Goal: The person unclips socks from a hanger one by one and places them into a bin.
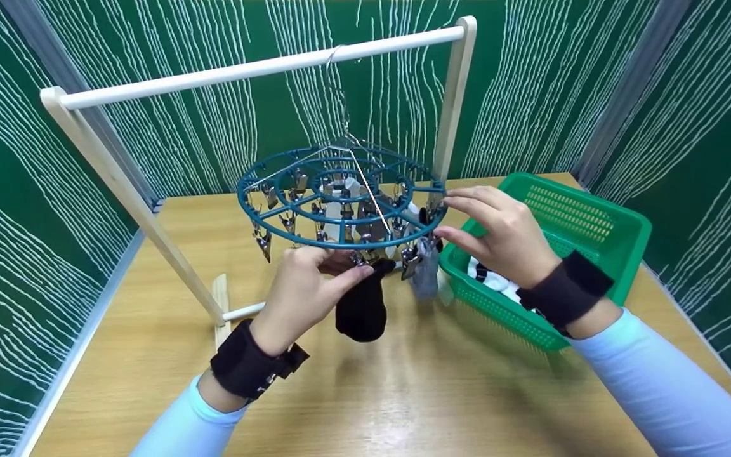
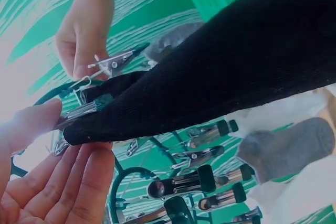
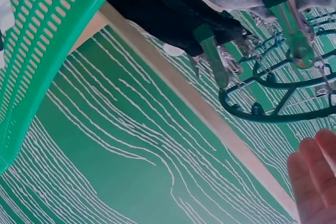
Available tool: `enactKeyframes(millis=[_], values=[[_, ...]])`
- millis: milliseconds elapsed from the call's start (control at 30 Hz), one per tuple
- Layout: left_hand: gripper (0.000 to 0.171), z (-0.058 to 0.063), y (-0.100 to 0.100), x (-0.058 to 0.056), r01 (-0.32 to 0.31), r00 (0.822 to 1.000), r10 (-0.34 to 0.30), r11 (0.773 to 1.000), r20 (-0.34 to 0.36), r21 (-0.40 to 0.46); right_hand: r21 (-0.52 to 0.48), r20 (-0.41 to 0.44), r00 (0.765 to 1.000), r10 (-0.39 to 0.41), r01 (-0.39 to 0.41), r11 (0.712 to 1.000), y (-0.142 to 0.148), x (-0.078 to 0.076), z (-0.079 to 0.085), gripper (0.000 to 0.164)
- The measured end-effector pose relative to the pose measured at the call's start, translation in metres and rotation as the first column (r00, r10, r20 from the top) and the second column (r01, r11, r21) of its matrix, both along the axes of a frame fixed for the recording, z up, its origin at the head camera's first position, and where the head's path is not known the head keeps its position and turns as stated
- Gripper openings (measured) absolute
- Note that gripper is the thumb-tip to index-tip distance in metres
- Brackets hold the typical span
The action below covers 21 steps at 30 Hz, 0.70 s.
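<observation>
A round teal drying hanger with metal clips hangs by its hook from the white bar. Under its near rim, my left hand pinches a metal clip between thumb and fingers. That clip is at the end of a black sock, which dangles below the ring. My right hand is at the ring's right edge, fingers extended and grasping nothing; whether the fingertips touch the rim is unclear. Next to it a grey sock hangs from a clip. Another grey sock hangs farther back.
A green plastic basket stands at the right, with white and black socks inside. The wooden stand's left post and right post flank the hanger. All of it stands on a wooden table between green walls with white streaks.
</observation>
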<state>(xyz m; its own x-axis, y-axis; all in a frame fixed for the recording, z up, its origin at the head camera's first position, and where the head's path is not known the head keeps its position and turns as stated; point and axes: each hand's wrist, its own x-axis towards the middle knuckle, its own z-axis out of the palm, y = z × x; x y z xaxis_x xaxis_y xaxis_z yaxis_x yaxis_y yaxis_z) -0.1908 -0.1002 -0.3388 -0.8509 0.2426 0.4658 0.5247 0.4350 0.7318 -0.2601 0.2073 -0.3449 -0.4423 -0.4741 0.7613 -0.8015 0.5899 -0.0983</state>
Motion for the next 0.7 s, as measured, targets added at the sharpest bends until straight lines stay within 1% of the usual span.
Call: enactKeyframes(millis=[100,233,367,433,533,700], values=[[0.016,-0.002,0.0,-0.001,-0.006,1.0,0.006,1.0,0.007,0.003,-0.014,0.031,0.999,-0.018,0.018,1.0,0.001,0.007,-0.005,0.045],[0.015,-0.004,-0.001,-0.001,-0.012,1.0,0.012,1.0,0.02,-0.007,-0.03,0.077,0.997,-0.008,0.01,1.0,-0.001,0.016,-0.014,0.034],[0.016,-0.005,-0.002,-0.002,-0.01,0.999,0.011,1.0,0.031,-0.012,-0.036,0.165,0.986,0.003,0.003,0.999,-0.008,0.025,-0.027,0.026],[0.016,-0.005,-0.001,-0.002,-0.009,0.999,0.009,1.0,0.036,-0.013,-0.033,0.225,0.974,0.008,-0.001,0.999,-0.012,0.03,-0.033,0.023],[0.016,-0.005,-0.001,-0.002,-0.004,0.999,0.004,1.0,0.042,-0.009,-0.026,0.313,0.95,0.012,-0.004,1.0,-0.019,0.036,-0.044,0.021],[0.02,-0.006,0.0,-0.002,-0.007,0.999,0.007,1.0,0.05,0.0,-0.022,0.446,0.894,0.036,-0.029,0.999,-0.033,0.041,-0.06,0.023]])
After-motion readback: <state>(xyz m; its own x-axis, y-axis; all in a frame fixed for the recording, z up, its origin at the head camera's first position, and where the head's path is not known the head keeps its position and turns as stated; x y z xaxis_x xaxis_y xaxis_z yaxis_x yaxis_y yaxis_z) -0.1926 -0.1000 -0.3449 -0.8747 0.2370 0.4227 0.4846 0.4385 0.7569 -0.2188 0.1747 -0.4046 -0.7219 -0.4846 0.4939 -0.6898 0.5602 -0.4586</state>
